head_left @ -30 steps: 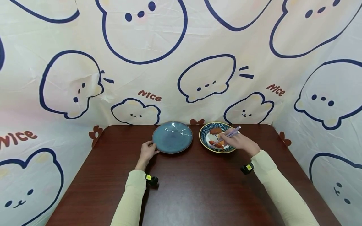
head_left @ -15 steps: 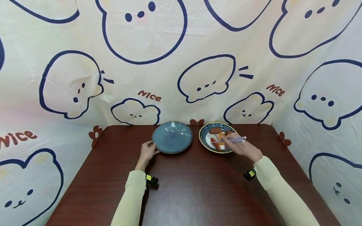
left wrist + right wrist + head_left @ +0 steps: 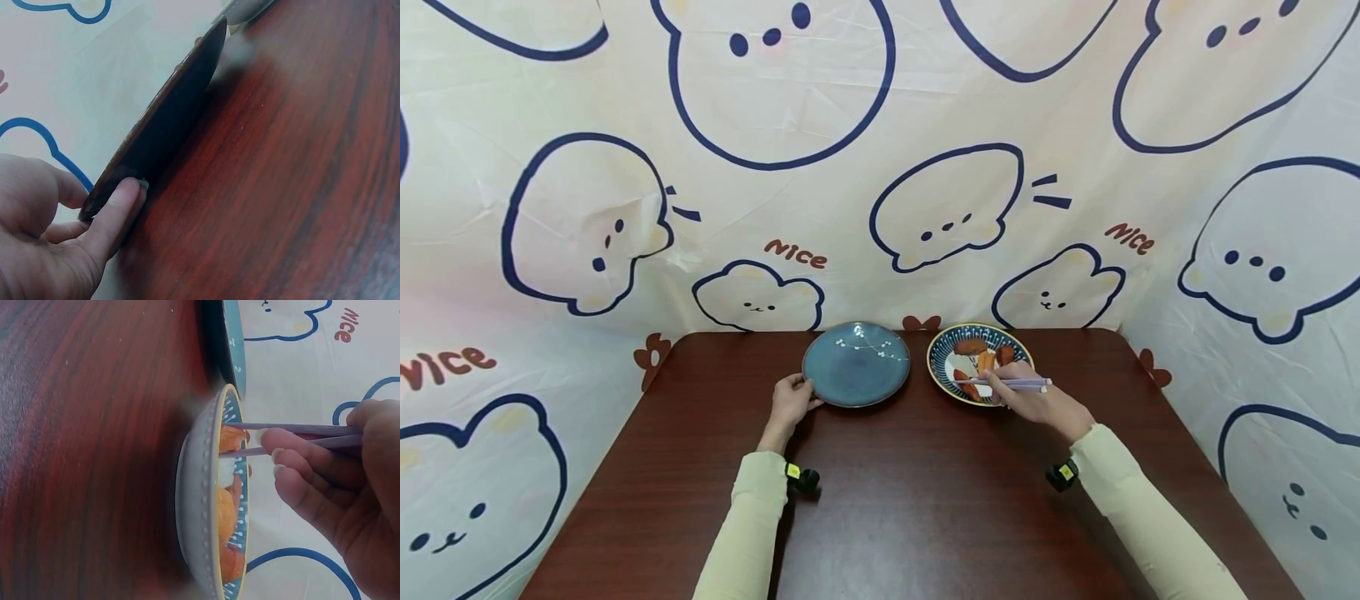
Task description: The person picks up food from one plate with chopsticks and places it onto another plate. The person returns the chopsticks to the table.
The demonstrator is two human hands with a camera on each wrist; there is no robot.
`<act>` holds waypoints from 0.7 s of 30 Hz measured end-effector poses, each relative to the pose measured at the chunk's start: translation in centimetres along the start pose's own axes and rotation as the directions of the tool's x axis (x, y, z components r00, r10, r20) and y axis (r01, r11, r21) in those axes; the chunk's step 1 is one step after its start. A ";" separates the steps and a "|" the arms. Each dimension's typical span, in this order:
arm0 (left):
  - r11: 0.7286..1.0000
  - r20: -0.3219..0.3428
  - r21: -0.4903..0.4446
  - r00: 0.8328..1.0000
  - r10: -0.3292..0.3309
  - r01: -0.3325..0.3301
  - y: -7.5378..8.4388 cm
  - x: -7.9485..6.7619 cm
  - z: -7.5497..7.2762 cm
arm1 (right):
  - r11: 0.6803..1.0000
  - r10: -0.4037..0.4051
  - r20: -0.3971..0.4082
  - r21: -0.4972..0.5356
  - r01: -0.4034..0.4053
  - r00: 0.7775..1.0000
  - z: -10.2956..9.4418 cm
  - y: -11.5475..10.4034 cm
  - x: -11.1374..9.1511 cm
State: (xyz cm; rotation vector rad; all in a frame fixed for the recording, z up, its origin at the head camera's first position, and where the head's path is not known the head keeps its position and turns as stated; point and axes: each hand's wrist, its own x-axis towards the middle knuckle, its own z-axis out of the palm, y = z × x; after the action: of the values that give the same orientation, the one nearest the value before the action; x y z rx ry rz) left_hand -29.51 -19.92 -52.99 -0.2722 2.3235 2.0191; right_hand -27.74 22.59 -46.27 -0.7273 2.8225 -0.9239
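On the left, my left hand (image 3: 790,402) pinches the near-left rim of a round blue plate (image 3: 856,372) with white blossom decoration. The left wrist view shows its fingers on both sides of the plate's edge (image 3: 156,115). My right hand (image 3: 1043,407) holds a pair of light purple chopsticks (image 3: 1030,384) over a patterned bowl (image 3: 942,354) with a yellow rim. In the right wrist view, the chopstick tips reach into the bowl on either side of a reddish-orange food piece (image 3: 231,439). Other pieces in the bowl include a brown one (image 3: 971,346) and a yellow-orange one (image 3: 986,361).
Plate and bowl stand side by side at the back of a dark red-brown wooden table (image 3: 887,500). Behind them hangs a pale curtain (image 3: 850,208) with blue-outlined cartoon animals, which also encloses both sides. A small black camera sits on each wrist.
The right hand has shifted slightly right and toward me. Its chopsticks have turned from slanted to nearly level, their tips now at the bowl's front-left piece. Left hand and plate look unmoved.
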 end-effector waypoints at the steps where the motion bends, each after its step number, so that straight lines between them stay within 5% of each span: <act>1: 1.000 0.000 -0.001 1.000 -0.002 0.002 0.0 0.0 0.0 | 1.000 -0.008 0.000 0.003 0.008 1.000 0.1 -0.1 0.0; 9: 1.000 -0.003 -0.005 1.000 0.001 -0.002 -0.1 0.1 -0.1 | 1.000 -0.015 0.036 -0.027 0.016 0.999 0.3 -0.9 -0.4; 21: 1.000 -0.007 -0.001 1.000 -0.002 0.002 -0.1 0.1 -0.1 | 0.973 -0.166 -0.022 -0.163 0.160 0.986 1.2 -1.3 -1.0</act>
State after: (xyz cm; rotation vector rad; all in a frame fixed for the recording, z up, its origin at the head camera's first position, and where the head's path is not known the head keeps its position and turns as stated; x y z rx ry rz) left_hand -29.63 -20.01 -53.16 -0.2817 2.3258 2.0219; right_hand -26.10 21.51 -46.53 -0.9846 2.9304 -0.7407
